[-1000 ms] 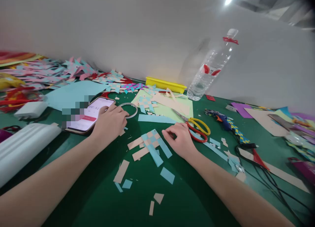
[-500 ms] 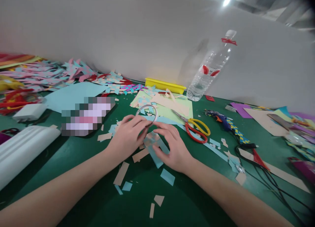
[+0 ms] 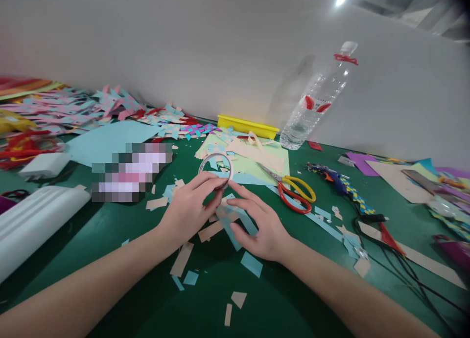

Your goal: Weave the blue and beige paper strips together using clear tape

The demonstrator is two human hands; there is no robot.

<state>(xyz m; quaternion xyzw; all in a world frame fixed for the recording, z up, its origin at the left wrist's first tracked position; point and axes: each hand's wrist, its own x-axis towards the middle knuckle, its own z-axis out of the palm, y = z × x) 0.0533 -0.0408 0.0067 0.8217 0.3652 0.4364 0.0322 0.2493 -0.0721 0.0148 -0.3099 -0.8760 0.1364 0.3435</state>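
A narrow roll of tape (image 3: pixel 231 168) stands tilted above the middle of the table, its lower edge pinched in the fingers of my left hand (image 3: pixel 191 201). My right hand (image 3: pixel 263 226) is beside it with fingers apart and curved, the index fingertip at the roll's lower right edge. Between and below my hands lie crossed blue and beige paper strips (image 3: pixel 229 225), partly hidden by the fingers. Loose paper scraps (image 3: pixel 251 264) are scattered around. Scissors with one red and one yellow handle (image 3: pixel 296 195) rest to the right, blades pointing up and left.
Behind are pale green paper (image 3: pixel 277 169), a yellow tray (image 3: pixel 247 127) and a plastic bottle (image 3: pixel 316 101) that looks tilted. To the left are a blurred-out object (image 3: pixel 132 174), blue paper (image 3: pixel 110 137) and a white object (image 3: pixel 40 220). Black cables (image 3: pixel 407 272) run along the right.
The tape roll has tipped slightly to the left in my left hand. My right hand has barely shifted, and the whole view has moved a little.
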